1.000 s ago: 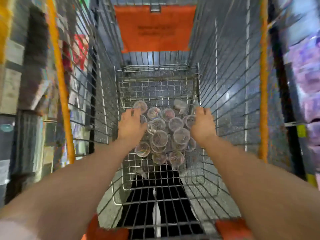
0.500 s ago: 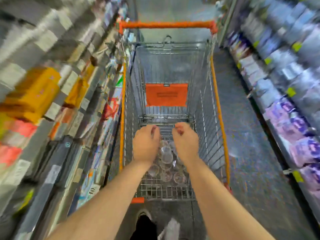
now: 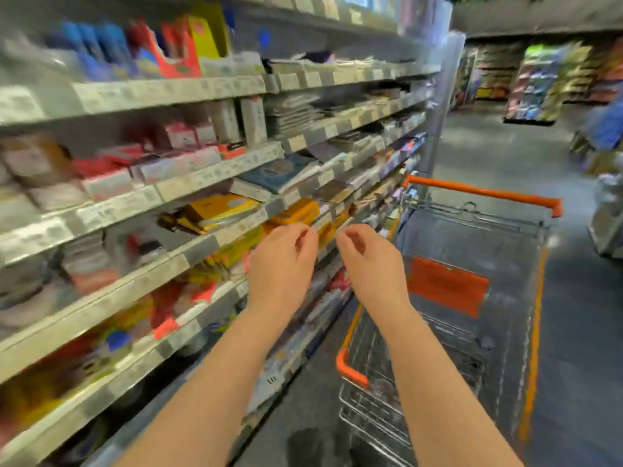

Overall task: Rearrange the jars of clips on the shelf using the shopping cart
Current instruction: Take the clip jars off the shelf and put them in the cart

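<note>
The left hand (image 3: 281, 264) and right hand (image 3: 367, 264) hover, fingers curled, whether round anything I cannot tell, before the stocked shelf (image 3: 215, 173) at ten o'clock, the cart (image 3: 485, 194) stands at four o'clock on the grey floor (image 3: 573, 332), and blur hides where the jars lie

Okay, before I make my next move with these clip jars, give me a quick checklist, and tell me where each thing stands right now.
1. Jar in the left hand: cannot tell. The fingers are curled, seen from behind, and nothing shows in them.
2. Jar in the right hand: cannot tell, for the same reason.
3. The shopping cart close by: ok. It stands just right of the arms.
4. The jars visible in the cart: cannot tell. The right forearm hides much of its floor.
5. The hands facing the shelf: ok. Both are raised in front of it.
6. A free spot on the shelf: cannot tell. It is stocked and blurred.
</note>
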Motion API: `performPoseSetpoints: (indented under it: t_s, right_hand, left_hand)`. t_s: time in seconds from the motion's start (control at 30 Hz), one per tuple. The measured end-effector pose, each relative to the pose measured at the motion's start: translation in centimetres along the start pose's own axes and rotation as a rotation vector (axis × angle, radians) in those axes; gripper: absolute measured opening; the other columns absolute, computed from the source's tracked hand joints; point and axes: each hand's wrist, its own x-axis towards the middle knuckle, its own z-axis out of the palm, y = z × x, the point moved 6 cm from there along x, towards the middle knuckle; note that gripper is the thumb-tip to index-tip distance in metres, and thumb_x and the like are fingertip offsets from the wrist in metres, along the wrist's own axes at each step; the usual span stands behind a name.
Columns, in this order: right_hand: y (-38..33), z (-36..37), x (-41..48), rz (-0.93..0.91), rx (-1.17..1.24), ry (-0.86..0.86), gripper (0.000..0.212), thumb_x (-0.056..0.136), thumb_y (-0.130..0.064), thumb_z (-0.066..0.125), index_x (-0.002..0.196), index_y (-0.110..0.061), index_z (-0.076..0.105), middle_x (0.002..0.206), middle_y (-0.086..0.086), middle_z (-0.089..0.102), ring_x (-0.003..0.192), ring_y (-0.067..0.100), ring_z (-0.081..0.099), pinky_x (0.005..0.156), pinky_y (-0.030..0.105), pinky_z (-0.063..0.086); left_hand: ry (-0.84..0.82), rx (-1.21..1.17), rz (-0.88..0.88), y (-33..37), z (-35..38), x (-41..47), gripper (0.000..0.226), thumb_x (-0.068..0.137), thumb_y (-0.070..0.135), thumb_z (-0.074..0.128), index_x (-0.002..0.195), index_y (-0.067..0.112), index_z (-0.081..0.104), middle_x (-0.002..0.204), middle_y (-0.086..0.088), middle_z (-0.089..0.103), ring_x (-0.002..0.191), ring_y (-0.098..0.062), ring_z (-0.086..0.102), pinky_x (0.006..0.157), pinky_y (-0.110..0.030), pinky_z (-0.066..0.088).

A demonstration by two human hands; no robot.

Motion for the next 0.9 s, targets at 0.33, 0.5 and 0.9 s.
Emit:
performPoseSetpoints:
  t_s: [0.33, 0.5, 0.9]
  right_hand:
    - [-23.1, 8.9, 0.2, -0.361, 0.232, -0.069, 0.01, 0.094, -0.036, 0.049, 0.097, -0.029, 0.056, 0.087, -0.018, 0.056, 0.081, 0.0, 0.053, 0.065, 0.014, 0.039]
    - [-30.9, 14.6, 0.8, -0.476, 0.271, -0.087, 0.01, 0.093, -0.035, 0.05, 0.093, -0.029, 0.057, 0.089, -0.012, 0.059, 0.081, 0.002, 0.053, 0.065, 0.017, 0.038]
    - [-44.3, 27.5, 10.6, -0.838, 0.017, -0.271, 0.027, 0.091, -0.041, 0.051, 0.11, -0.024, 0.06, 0.106, -0.002, 0.063, 0.098, 0.016, 0.057, 0.083, 0.031, 0.044]
  left_hand:
    - [0.267, 0.365, -0.006, -6.5, -27.4, 4.1, 0.022, 0.091, 0.037, 0.046, 0.098, 0.024, 0.062, 0.097, -0.001, 0.064, 0.098, -0.024, 0.057, 0.084, -0.04, 0.045]
    - [0.319, 0.577, 0.0, -9.8, -36.8, 5.1, 0.033, 0.093, 0.043, 0.04, 0.118, 0.024, 0.051, 0.104, -0.001, 0.064, 0.1, -0.025, 0.057, 0.083, -0.038, 0.044]
    - [0.063, 1.018, -0.285, -18.3, -45.3, 12.3, 0.05, 0.09, 0.057, 0.037, 0.131, 0.027, 0.038, 0.125, -0.002, 0.052, 0.113, -0.025, 0.051, 0.093, -0.041, 0.042]
